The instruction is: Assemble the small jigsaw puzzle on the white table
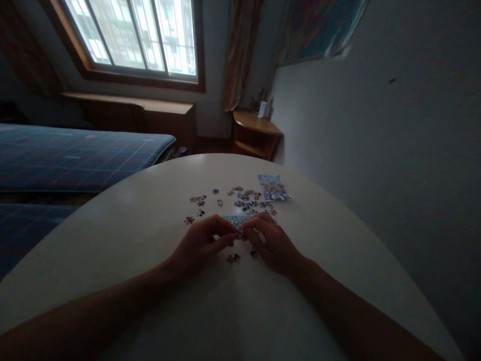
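Over the round white table (pixel 165 200), my left hand (pixel 205 239) and my right hand (pixel 271 241) meet with fingertips pinched on small puzzle pieces (pixel 239 232). Whether these pieces are joined is too small to tell. Just beyond the fingers lies a light-blue strip of assembled puzzle (pixel 235 219), partly hidden by my right hand. Loose puzzle pieces (pixel 248 203) are heaped behind it, and several more (pixel 198 200) are scattered to the left. Nearer to me, between my wrists, a few dark pieces (pixel 233 258) rest on the tabletop.
A printed picture sheet or packet (pixel 274 188) lies at the back right of the table. Left of the table stands a bed with a blue plaid mattress (pixel 82 158). A wooden corner shelf (pixel 255 123) is behind the table, and a white wall (pixel 356 135) runs along the right.
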The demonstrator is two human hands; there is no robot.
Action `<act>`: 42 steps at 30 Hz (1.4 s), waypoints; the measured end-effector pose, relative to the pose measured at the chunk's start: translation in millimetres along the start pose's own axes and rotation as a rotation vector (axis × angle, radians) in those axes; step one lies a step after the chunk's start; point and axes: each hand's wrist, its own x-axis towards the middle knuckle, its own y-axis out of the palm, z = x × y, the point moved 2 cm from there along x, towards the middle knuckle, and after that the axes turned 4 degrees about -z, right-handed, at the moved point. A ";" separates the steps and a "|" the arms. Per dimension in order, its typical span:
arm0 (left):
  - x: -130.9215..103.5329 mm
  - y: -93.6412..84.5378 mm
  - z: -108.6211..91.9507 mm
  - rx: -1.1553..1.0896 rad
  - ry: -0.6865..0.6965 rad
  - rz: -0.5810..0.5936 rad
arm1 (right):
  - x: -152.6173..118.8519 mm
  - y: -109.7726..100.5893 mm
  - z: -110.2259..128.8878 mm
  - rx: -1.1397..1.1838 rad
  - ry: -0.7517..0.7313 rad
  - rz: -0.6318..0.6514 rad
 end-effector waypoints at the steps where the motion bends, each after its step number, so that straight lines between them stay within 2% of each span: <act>1: 0.0 -0.1 -0.4 0.006 0.008 -0.005 | 0.3 -0.1 -0.1 -0.005 -0.003 -0.002; 11: 1.5 -0.7 -1.3 0.123 0.054 -0.059 | 1.0 -0.4 2.9 -0.011 -0.046 -0.056; 16: 0.2 -0.5 -0.6 0.264 0.081 -0.066 | 2.2 -3.3 1.5 0.118 0.090 -0.075; 19: 0.3 -2.3 2.7 0.399 0.213 -0.039 | 3.3 -6.2 -5.9 0.113 0.181 -0.119; 22: -0.8 -3.0 6.7 0.594 0.433 0.096 | 3.9 -8.9 -14.1 0.057 0.229 -0.172; 24: -2.0 -3.6 9.3 0.715 0.496 0.171 | 4.3 -9.3 -17.4 0.023 0.247 -0.174; 26: -2.8 -4.6 9.9 0.817 0.508 0.178 | 4.4 -8.7 -18.5 -0.015 0.266 -0.165; 34: -3.0 -6.3 -3.6 1.066 0.415 0.017 | 3.7 -3.6 -15.2 -0.103 0.263 -0.091; 42: -2.7 -7.7 0.2 1.036 0.378 -0.023 | 4.5 -1.2 -12.2 -0.111 0.200 0.025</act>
